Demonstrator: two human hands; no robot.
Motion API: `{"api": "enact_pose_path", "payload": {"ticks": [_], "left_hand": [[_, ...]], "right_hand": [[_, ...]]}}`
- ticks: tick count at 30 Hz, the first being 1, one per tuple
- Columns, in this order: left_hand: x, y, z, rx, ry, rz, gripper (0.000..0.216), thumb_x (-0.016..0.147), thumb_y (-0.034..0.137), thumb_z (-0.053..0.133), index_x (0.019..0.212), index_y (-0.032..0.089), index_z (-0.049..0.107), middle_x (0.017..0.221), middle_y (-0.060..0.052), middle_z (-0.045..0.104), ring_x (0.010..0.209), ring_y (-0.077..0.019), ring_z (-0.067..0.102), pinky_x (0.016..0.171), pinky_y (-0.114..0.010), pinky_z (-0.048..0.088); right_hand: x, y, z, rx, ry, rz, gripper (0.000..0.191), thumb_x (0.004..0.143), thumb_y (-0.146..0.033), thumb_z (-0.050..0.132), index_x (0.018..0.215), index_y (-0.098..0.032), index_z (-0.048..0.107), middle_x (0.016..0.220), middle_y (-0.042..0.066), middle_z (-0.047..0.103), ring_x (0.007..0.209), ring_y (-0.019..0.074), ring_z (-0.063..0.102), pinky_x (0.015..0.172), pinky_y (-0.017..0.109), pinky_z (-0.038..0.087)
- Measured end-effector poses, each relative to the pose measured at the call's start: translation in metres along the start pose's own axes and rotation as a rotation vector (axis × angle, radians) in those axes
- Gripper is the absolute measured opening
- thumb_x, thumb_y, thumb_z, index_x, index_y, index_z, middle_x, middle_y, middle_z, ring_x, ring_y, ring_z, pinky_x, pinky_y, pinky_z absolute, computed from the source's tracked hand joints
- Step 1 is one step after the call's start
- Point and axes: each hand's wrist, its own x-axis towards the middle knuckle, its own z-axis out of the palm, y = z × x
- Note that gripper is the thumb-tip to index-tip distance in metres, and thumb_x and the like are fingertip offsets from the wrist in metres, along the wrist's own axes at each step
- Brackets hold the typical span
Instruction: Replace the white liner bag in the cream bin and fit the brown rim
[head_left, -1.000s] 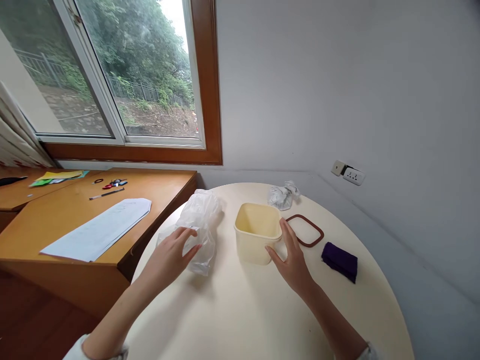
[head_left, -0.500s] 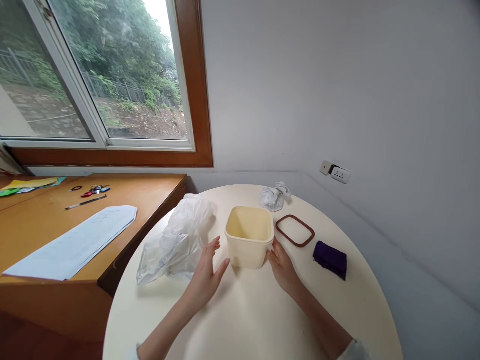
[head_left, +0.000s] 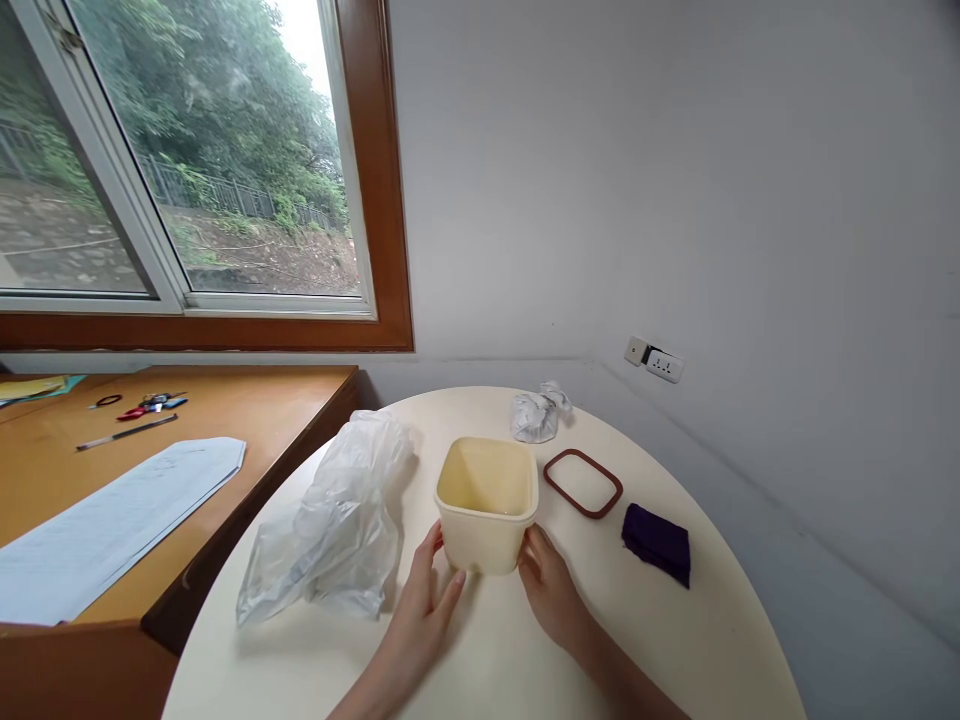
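Note:
A cream-coloured square plastic container (head_left: 486,540) with rounded corners stands upright on the white round table, its top uncovered. My left hand (head_left: 429,608) is at its lower left side, fingers along the wall and thumb by the front corner. On the opposite side, my right hand (head_left: 551,592) has its fingers curled against the lower right wall, the fingertips partly hidden behind it. Just right of the container lies a reddish-brown rounded rectangular ring (head_left: 598,513), flat on the table. A crumpled clear plastic bag (head_left: 330,540) spreads out to the left.
A small knotted white plastic bag (head_left: 535,418) sits behind the container. Toward the right edge is a folded dark purple cloth (head_left: 657,545). The wooden desk (head_left: 247,400) at left carries papers (head_left: 142,510), a pen (head_left: 127,432) and keys (head_left: 154,404). A wall socket (head_left: 664,365) is behind.
My left hand has come in from beside the container to touch its left side. My right hand stays on the right side. The whole view has shifted slightly.

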Motion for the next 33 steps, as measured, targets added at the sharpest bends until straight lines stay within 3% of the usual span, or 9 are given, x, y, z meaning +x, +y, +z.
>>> {"api": "enact_pose_path", "payload": {"ticks": [4,8,17,21,24,30,33], "left_hand": [[0.003,-0.008,0.000,0.007,0.052,0.003,0.069,0.082,0.042,0.049,0.138,0.023,0.014,0.142,-0.012,0.028,0.131,-0.0244,0.028,0.109,-0.045,0.022],[0.007,-0.010,-0.001,-0.003,0.117,-0.019,0.090,0.070,0.043,0.064,0.139,0.024,0.010,0.141,-0.014,0.030,0.131,-0.0292,0.028,0.106,-0.046,0.025],[0.008,-0.005,-0.002,0.077,0.223,-0.045,0.099,0.065,0.042,0.067,0.139,0.023,0.004,0.141,-0.015,0.025,0.133,-0.0327,0.021,0.107,-0.051,0.021],[0.008,-0.007,-0.005,0.104,0.312,-0.063,0.095,0.064,0.043,0.067,0.139,0.024,0.010,0.138,-0.015,0.027,0.130,-0.0346,0.024,0.104,-0.052,0.026],[0.008,-0.007,-0.006,0.120,0.332,-0.030,0.090,0.067,0.043,0.064,0.138,0.027,0.011,0.136,-0.013,0.027,0.130,-0.0330,0.023,0.104,-0.052,0.025],[0.007,-0.004,-0.009,0.150,0.387,-0.004,0.086,0.068,0.048,0.060,0.137,0.024,0.016,0.118,-0.011,0.035,0.116,-0.0305,0.037,0.098,-0.051,0.032],[0.007,-0.004,-0.010,0.179,0.406,-0.014,0.084,0.068,0.050,0.058,0.137,0.021,0.018,0.104,-0.007,0.038,0.101,-0.0270,0.044,0.092,-0.048,0.038]], "right_hand": [[-0.012,-0.004,0.008,-0.026,-0.056,0.031,0.068,0.075,-0.007,0.041,0.139,-0.025,0.025,0.138,0.007,0.040,0.124,0.0198,0.041,0.091,0.033,0.047],[-0.027,-0.001,0.017,-0.113,-0.117,0.102,0.067,0.080,-0.011,0.040,0.142,-0.024,0.018,0.144,0.007,0.028,0.131,0.0209,0.031,0.099,0.037,0.041],[-0.026,-0.014,0.015,-0.156,-0.128,0.056,0.060,0.076,-0.007,0.039,0.134,-0.023,0.035,0.135,0.006,0.043,0.126,0.0181,0.038,0.103,0.037,0.038],[-0.015,-0.019,0.007,-0.197,-0.141,0.010,0.043,0.076,-0.006,0.038,0.111,-0.025,0.055,0.124,0.006,0.051,0.119,0.0176,0.045,0.099,0.036,0.042],[-0.004,-0.014,-0.004,-0.253,-0.061,-0.027,0.031,0.078,-0.010,0.041,0.096,-0.024,0.061,0.119,0.007,0.053,0.114,0.0201,0.049,0.095,0.038,0.044],[0.043,0.002,-0.037,-0.297,0.123,-0.144,0.023,0.079,-0.018,0.044,0.091,-0.022,0.062,0.114,0.009,0.056,0.110,0.0237,0.052,0.093,0.045,0.043],[0.076,0.009,-0.049,-0.148,0.091,-0.042,0.026,0.077,-0.017,0.043,0.095,-0.019,0.061,0.107,0.011,0.060,0.104,0.0234,0.055,0.092,0.045,0.043]]}}
